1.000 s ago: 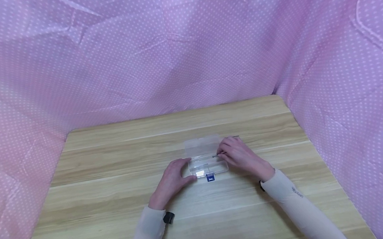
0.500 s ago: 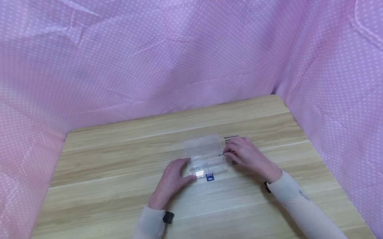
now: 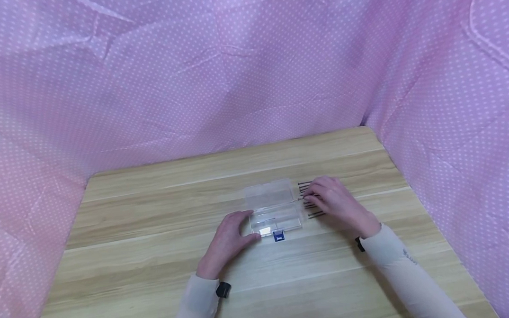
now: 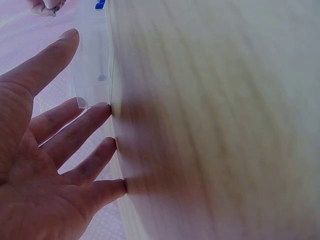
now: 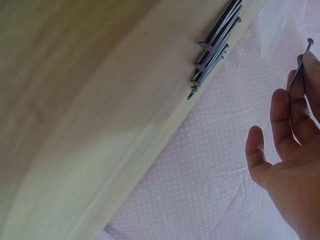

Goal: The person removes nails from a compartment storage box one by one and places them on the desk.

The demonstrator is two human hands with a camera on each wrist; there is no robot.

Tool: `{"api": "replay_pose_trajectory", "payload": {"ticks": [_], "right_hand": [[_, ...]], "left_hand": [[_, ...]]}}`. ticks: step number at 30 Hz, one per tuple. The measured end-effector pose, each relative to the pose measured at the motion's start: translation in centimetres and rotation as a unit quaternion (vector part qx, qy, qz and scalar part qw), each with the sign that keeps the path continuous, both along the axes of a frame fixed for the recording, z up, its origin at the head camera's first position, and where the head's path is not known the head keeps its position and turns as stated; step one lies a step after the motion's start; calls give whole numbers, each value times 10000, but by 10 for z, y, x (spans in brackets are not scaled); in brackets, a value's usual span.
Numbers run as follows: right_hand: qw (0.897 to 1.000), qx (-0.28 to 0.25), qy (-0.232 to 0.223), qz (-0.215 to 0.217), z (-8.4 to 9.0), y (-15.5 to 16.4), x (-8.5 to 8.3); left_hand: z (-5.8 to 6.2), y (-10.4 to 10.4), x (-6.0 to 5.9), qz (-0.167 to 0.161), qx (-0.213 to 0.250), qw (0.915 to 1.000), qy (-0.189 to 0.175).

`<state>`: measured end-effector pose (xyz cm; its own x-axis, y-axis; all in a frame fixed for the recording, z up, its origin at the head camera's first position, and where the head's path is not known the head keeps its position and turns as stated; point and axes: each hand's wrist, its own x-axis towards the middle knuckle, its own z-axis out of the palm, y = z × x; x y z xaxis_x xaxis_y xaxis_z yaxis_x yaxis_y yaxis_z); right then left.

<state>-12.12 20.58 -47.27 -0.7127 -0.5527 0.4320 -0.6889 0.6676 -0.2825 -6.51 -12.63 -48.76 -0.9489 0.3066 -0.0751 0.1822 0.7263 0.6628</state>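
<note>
Gripped between the fingertips of the right hand (image 3: 339,203) is a single thin nail (image 5: 299,70), seen in the right wrist view with its flat head pointing up beside the fingers. That hand is held over a row of dark nails (image 3: 308,195) laid side by side on the wooden tabletop (image 3: 156,258), just to the right of a small clear plastic box (image 3: 275,211). The row is partly covered by the hand in the head view; in the right wrist view the nails (image 5: 216,42) are shown lying close together and roughly parallel.

No grip is formed by the left hand (image 3: 228,241): its fingers are kept straight and spread, with the fingertips set against the left end of the box, as is shown in the left wrist view (image 4: 55,145). The box is placed near the middle of the tabletop, with its lid folded back on the far side and a blue latch (image 3: 278,235) on its near edge. One thin nail is seen lying inside the box. Pale sleeves are worn on both arms, and the tabletop is enclosed by pink dotted cloth (image 3: 191,76).
</note>
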Motion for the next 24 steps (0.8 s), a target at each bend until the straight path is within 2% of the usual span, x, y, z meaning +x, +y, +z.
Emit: {"api": "replay_pose_trajectory", "payload": {"ticks": [13, 24], "right_hand": [[9984, 73, -492, -272, 7, 5, -12], [9974, 75, -628, -341, 10, 7, -25]], "left_hand": [[-1, -1, -1, -20, -22, 10000, 50], [-1, -1, -2, 19, -6, 10000, -1]]}}
